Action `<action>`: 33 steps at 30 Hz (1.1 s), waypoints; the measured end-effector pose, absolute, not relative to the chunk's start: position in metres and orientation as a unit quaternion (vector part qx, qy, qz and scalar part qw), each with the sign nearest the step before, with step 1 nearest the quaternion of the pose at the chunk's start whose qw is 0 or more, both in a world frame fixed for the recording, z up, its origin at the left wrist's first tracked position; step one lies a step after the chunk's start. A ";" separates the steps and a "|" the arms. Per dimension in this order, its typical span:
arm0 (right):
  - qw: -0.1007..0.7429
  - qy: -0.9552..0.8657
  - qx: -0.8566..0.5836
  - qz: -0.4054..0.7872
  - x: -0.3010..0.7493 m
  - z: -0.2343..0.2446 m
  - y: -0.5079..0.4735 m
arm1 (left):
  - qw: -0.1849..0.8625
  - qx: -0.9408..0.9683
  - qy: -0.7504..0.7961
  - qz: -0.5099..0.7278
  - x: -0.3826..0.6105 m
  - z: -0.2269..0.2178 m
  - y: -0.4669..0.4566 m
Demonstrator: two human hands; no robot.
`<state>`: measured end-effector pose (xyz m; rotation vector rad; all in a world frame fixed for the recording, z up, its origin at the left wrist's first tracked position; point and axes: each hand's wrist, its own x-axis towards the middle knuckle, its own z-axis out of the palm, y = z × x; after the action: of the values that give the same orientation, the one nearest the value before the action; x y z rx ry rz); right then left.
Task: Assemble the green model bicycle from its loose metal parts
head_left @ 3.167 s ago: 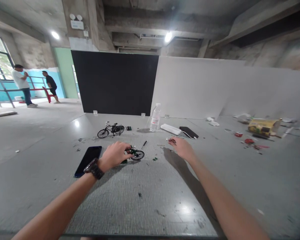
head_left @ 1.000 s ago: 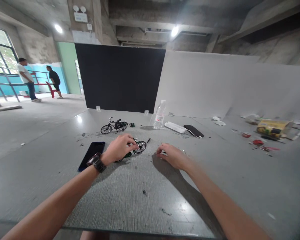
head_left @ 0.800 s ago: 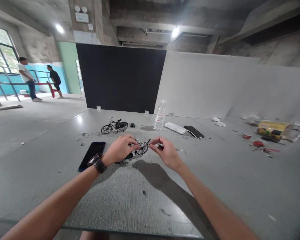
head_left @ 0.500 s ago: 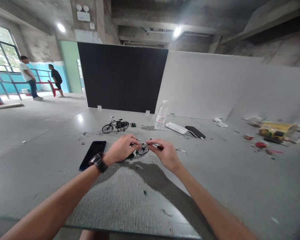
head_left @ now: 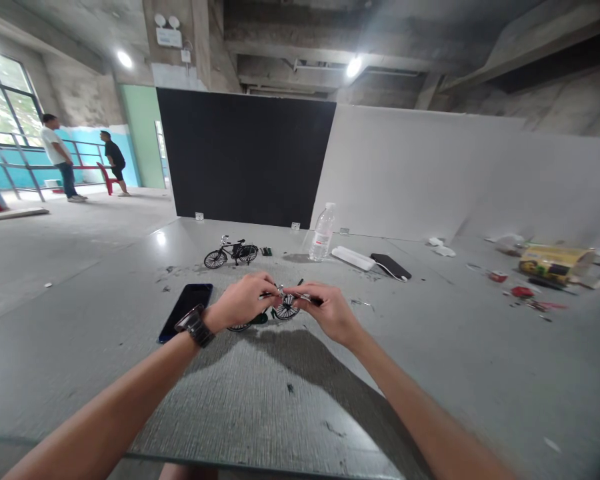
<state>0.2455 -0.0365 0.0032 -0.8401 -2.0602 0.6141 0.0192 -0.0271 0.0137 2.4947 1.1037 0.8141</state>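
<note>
A small model bicycle (head_left: 287, 308) with thin spoked wheels and a dark green part low on its frame is between my hands, just above or on the table. My left hand (head_left: 245, 300), with a dark watch on its wrist, pinches the bicycle near its handlebar and covers much of the frame. From the other side my right hand (head_left: 330, 310) has thumb and fingers closed at the front end, around a small dark slim item I cannot make out. A second model bicycle (head_left: 231, 253), black, stands upright behind my left hand, with a small green piece (head_left: 266, 251) beside it.
Left of my left hand lies a phone (head_left: 186, 310). Behind are a water bottle (head_left: 323, 233), a white power strip-like block (head_left: 353, 258) and a dark phone (head_left: 391, 265) with a cable. A yellow packet (head_left: 553, 261) and small red parts lie right. Two people stand far left.
My right hand's fingers have shifted slightly at the front of the bicycle, and more of the bicycle's lower part shows. The view has tilted a little; other things stay put.
</note>
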 end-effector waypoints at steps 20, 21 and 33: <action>0.208 -0.803 -0.544 0.129 0.314 0.005 -0.020 | 0.121 0.829 0.425 0.343 0.017 0.010 -0.022; 0.191 -0.800 -0.556 0.120 0.317 -0.003 -0.017 | 0.116 0.827 0.431 0.341 0.017 0.009 -0.022; 0.336 -0.795 -0.467 0.190 0.277 0.003 -0.025 | 0.129 0.806 0.434 0.382 0.018 0.008 -0.020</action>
<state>0.2774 -0.0250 0.0034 -1.2186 -2.0739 0.4957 0.0184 -0.0195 0.0081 2.3421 1.2624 1.1111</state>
